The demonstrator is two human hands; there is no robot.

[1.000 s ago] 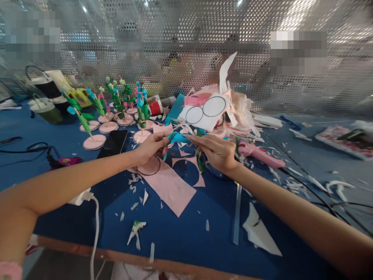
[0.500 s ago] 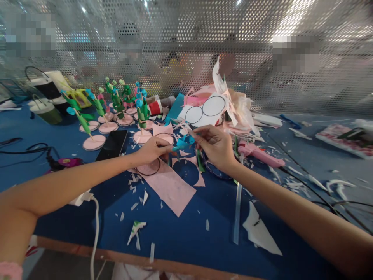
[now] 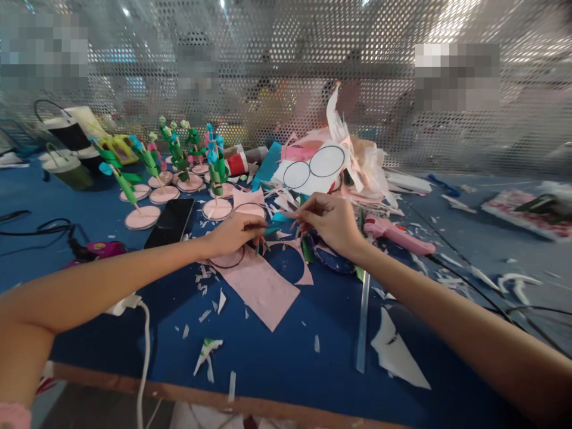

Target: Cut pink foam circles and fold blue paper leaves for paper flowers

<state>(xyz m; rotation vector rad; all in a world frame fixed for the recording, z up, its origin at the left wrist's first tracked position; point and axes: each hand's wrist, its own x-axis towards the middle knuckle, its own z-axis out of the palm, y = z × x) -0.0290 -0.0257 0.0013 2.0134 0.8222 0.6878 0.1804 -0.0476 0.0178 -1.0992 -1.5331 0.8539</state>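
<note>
Fingers of left hand (image 3: 232,233) and right hand (image 3: 330,221) pinch closed on a small teal paper piece (image 3: 273,226) between them, above the blue surface (image 3: 286,351); light, flimsy, creasable, best gripped at its edges.

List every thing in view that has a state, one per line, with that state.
left hand: closed in a pinch on the teal paper piece
right hand: fingers pinched on the same piece
teal paper piece: held between both hands, above the table
paper flowers: standing upright on pink discs
phone: lying flat, screen dark
pink glue gun: lying on its side
pink sheet: flat, round holes cut out
</note>
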